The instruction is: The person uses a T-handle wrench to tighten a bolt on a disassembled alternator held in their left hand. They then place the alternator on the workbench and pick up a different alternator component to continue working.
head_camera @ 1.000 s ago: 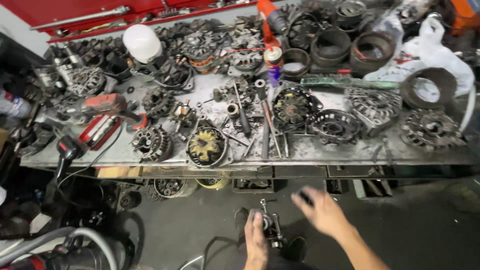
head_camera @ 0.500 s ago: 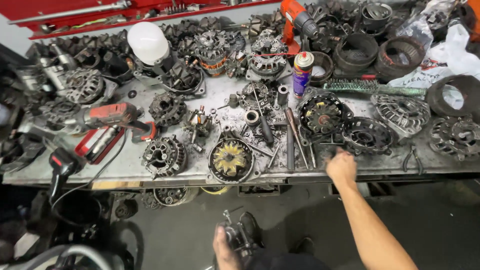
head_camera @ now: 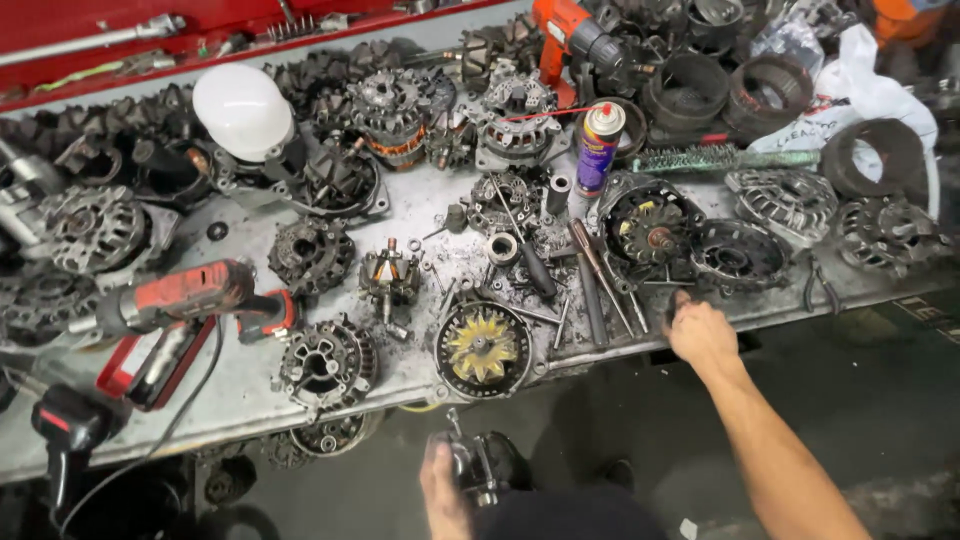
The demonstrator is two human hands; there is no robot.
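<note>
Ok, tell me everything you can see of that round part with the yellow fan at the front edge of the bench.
The round dark metal housing with a yellow finned fan lies flat, face up, at the grey bench's near edge. Its fan blades ring a small central hub; the rim looks grimy. Loose bolts and grit surround it. Neither hand touches it: the right hand reaches further right.

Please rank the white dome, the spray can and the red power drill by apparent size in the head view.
1. Red power drill, largest.
2. White dome.
3. Spray can, smallest, though it stands farther from the camera.
</note>
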